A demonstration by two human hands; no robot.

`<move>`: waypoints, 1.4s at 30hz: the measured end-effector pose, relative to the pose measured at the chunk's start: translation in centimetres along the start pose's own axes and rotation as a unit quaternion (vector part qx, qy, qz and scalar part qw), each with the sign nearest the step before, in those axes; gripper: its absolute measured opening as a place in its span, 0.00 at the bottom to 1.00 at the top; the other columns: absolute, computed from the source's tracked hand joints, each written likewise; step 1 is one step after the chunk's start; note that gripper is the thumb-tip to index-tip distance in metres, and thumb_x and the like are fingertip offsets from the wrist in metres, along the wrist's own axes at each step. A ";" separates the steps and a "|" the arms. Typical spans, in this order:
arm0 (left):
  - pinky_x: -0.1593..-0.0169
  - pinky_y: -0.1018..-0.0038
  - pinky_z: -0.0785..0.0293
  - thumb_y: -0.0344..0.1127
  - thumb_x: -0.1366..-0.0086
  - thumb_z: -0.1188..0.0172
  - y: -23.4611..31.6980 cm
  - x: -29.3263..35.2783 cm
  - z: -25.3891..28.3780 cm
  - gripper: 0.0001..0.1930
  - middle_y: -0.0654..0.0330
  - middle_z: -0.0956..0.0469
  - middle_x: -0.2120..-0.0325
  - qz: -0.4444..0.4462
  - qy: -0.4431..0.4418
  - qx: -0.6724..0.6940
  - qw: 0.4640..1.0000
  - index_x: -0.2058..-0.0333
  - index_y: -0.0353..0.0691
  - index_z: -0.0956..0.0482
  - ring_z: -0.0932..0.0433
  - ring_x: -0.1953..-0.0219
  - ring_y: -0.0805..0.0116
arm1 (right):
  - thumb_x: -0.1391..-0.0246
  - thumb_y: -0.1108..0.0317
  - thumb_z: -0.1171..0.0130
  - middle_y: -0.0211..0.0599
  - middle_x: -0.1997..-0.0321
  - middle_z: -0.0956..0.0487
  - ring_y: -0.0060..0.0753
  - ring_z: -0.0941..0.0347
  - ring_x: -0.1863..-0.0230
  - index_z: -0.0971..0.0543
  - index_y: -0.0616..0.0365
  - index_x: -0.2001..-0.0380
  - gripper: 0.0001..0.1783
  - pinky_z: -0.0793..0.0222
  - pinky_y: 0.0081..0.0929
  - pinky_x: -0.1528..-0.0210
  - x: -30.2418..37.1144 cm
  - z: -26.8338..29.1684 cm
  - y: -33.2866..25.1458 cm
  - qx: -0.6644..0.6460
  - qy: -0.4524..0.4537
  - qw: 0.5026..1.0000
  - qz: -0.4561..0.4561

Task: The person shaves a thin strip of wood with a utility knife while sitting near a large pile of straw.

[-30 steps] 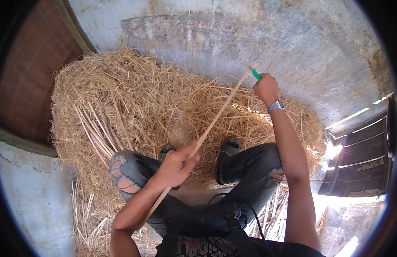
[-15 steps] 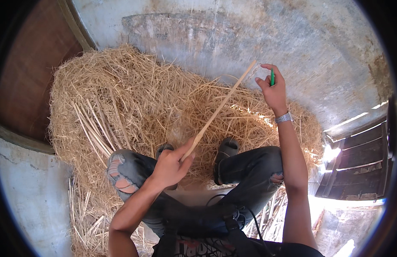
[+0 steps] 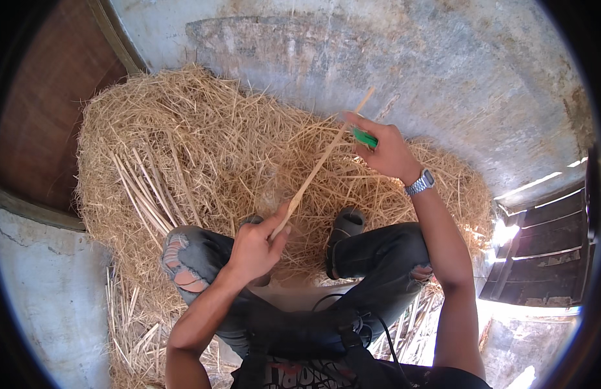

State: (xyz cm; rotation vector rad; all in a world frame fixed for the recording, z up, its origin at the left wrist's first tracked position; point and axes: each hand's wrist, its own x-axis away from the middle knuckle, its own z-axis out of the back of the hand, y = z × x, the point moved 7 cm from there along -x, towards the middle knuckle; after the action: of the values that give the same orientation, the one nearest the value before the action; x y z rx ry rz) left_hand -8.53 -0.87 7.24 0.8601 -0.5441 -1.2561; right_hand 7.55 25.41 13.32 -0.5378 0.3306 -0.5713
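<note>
My left hand [image 3: 258, 249] is closed round the lower end of a long, thin bamboo strip [image 3: 320, 163]. The strip slants up and away to the right, over the straw-like shavings. At its upper part is my right hand [image 3: 386, 148], closed on a small green-handled cutting tool [image 3: 364, 137]. The fingertips and the tool lie against or very close to the strip; blur hides the exact contact and the tool's blade. A metal watch [image 3: 420, 182] is on my right wrist.
A big heap of pale shavings [image 3: 184, 123] surrounds my feet. Several loose strips [image 3: 141, 188] lie on it to the left. A worn grey wall [image 3: 378, 52] rises behind the heap. Dark wooden slats [image 3: 540, 249] stand at the right, a brown panel [image 3: 54, 110] at the left.
My right hand has come down and left with the green tool, from beyond the strip's tip onto its upper part. The strip has shifted slightly left; my left hand keeps its hold.
</note>
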 end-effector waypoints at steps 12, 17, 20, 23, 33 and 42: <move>0.73 0.75 0.28 0.30 0.34 0.36 -0.1 0.0 0.1 0.25 0.53 0.25 0.83 0.017 -0.017 0.013 1.000 0.38 0.34 0.24 0.25 0.83 0.72 | 0.45 0.70 0.36 0.41 0.80 0.27 0.34 0.31 0.79 0.40 0.31 0.24 0.47 0.31 0.33 0.68 0.8 1.2 1.4 0.034 0.003 0.997 -0.066; 0.73 0.75 0.28 0.31 0.33 0.36 0.3 -0.1 0.4 0.25 0.54 0.26 0.84 0.002 -0.005 0.009 1.000 0.38 0.34 0.25 0.25 0.83 0.72 | 0.45 0.72 0.37 0.42 0.78 0.25 0.34 0.31 0.79 0.35 0.33 0.27 0.43 0.30 0.34 0.67 1.5 -1.9 -3.4 0.034 -0.139 0.988 0.058; 0.73 0.75 0.27 0.30 0.33 0.36 0.3 -0.1 0.4 0.25 0.55 0.26 0.85 0.005 -0.009 -0.006 1.000 0.38 0.33 0.25 0.24 0.83 0.73 | 0.45 0.71 0.37 0.42 0.77 0.23 0.36 0.30 0.79 0.33 0.35 0.28 0.41 0.29 0.36 0.67 1.5 -2.7 -5.9 0.019 -0.204 0.976 0.074; 0.73 0.75 0.28 0.30 0.33 0.36 -0.1 -0.2 0.3 0.25 0.55 0.27 0.85 0.020 -0.003 0.024 1.000 0.38 0.33 0.25 0.25 0.84 0.73 | 0.47 0.71 0.35 0.40 0.76 0.21 0.35 0.29 0.80 0.35 0.34 0.27 0.44 0.30 0.37 0.68 0.8 -2.9 -4.9 -0.017 -0.148 0.988 0.048; 0.73 0.73 0.28 0.31 0.34 0.35 0.7 0.0 -0.7 0.25 0.52 0.25 0.84 -0.017 -0.032 0.015 0.999 0.39 0.34 0.24 0.24 0.84 0.68 | 0.45 0.68 0.36 0.42 0.77 0.22 0.37 0.25 0.76 0.39 0.33 0.25 0.45 0.29 0.38 0.67 0.4 2.2 3.8 0.058 0.024 0.992 -0.113; 0.73 0.72 0.24 0.33 0.33 0.36 0.1 -0.2 -0.1 0.25 0.51 0.19 0.80 0.017 -0.006 -0.010 1.000 0.38 0.35 0.25 0.19 0.81 0.69 | 0.43 0.69 0.35 0.34 0.80 0.28 0.29 0.34 0.80 0.28 0.34 0.31 0.37 0.31 0.33 0.69 1.8 -3.6 -4.5 -0.032 -0.170 0.981 0.085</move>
State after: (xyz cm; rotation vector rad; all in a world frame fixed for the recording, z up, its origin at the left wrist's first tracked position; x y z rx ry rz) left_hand -8.43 -0.67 7.25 0.8238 -0.5524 -1.2340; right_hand 5.49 19.74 12.69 -0.6512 0.0676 -0.2964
